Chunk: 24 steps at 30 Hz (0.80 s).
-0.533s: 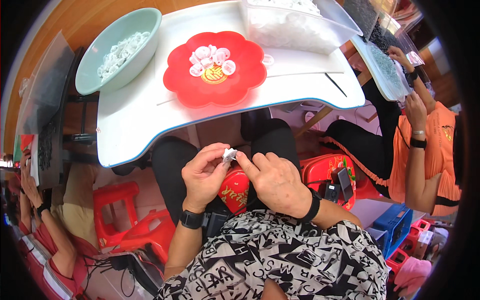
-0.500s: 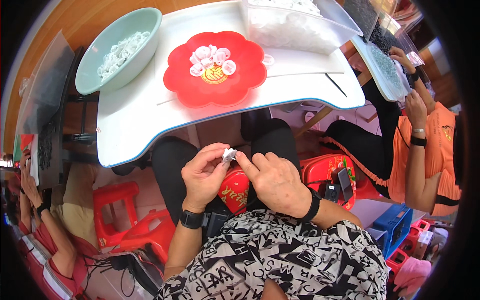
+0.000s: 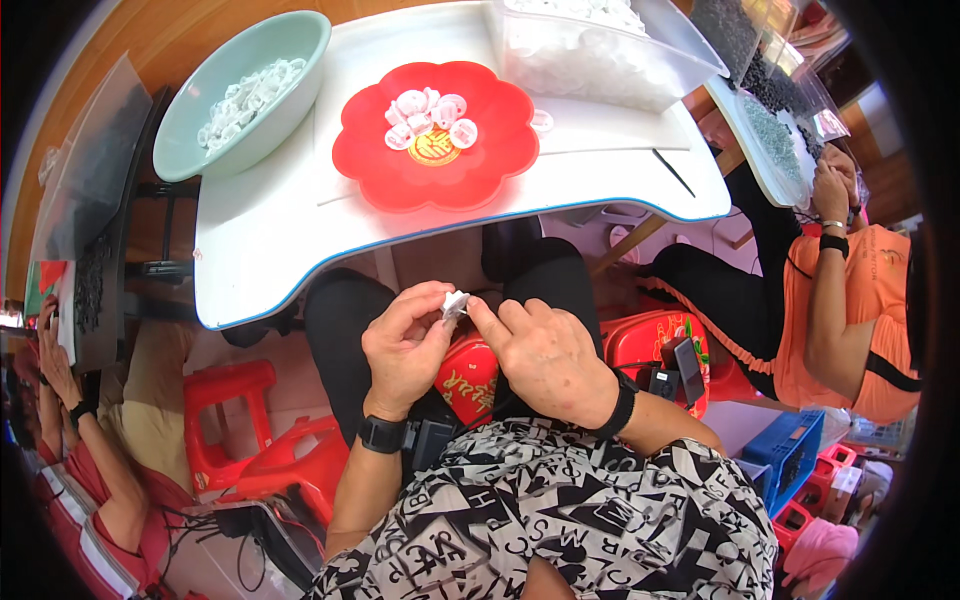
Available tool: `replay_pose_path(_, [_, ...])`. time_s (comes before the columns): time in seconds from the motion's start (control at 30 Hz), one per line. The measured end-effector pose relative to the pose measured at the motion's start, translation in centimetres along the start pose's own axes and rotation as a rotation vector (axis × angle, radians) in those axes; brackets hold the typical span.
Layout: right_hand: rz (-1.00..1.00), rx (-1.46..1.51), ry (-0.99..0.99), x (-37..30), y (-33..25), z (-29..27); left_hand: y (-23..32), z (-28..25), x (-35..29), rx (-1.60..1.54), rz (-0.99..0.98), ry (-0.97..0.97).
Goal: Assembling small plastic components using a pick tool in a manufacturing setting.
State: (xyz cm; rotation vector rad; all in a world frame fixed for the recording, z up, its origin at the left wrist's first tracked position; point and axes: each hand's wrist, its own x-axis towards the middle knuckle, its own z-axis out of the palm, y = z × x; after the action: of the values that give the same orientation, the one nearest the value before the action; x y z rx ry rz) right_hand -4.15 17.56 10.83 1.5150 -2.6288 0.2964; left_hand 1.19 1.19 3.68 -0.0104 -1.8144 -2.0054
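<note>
The white part (image 3: pixel 455 303) is up in the air at the near side of the worktop (image 3: pixel 270 225), above the person's lap and a red stool (image 3: pixel 468 378). The left hand (image 3: pixel 408 342) comes in from its 8 o'clock and pinches it between thumb and forefinger, the gap closed down to the part's own width. The right hand (image 3: pixel 550 362) sits at 4 o'clock, its forefinger reaching the part's 3 o'clock side; its thumb is hidden, so I cannot tell whether it grips the part too or merely touches it.

Taking the part as the clock's centre, the red plate (image 3: pixel 440 188) lies at 12 with a small cluster of pale discs (image 3: pixel 462 133) on it. Between 10 and 11 stands the green bowl (image 3: pixel 287 38), holding white pieces (image 3: pixel 250 105). The clear tub (image 3: pixel 600 85), heaped with more, is at 1, and a black stick (image 3: pixel 673 172) lies at 2.

The part looks like moulded plastic: probably very light, stiff and a little slick, so bare fingertips should suit it. A pinch on its outer edges seems the surest hold; the thin projection at its 4 o'clock side looks the likeliest bit to bend or snap, and is better not squeezed. Its finer shape is too small to make out.
</note>
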Motion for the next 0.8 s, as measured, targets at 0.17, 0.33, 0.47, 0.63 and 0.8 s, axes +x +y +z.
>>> replay_pose_path(0.17, [-0.006, -0.008, -0.008, 0.3, 0.0, 0.0, -0.3, -0.2, -0.1, -0.024, -0.012, 0.017])
replay_pose_path(0.33, [0.011, 0.045, -0.033, 0.5, 0.1, 0.0, -0.2, -0.2, 0.1, -0.074, -0.014, 0.037])
replay_pose_path(0.47, [0.050, 0.215, -0.022, 0.0, 0.9, -0.4, 0.7, 0.0, 0.5, -0.178, -0.048, 0.063])
replay_pose_path(0.63, [0.080, 0.220, -0.032, -0.4, 0.4, -0.6, 0.8, 0.0, 0.3, -0.168, -0.053, 0.054])
replay_pose_path(0.8, [0.100, 0.245, 0.020, -0.5, 0.1, -0.4, 0.5, -0.1, 0.3, -0.149, -0.014, 0.039])
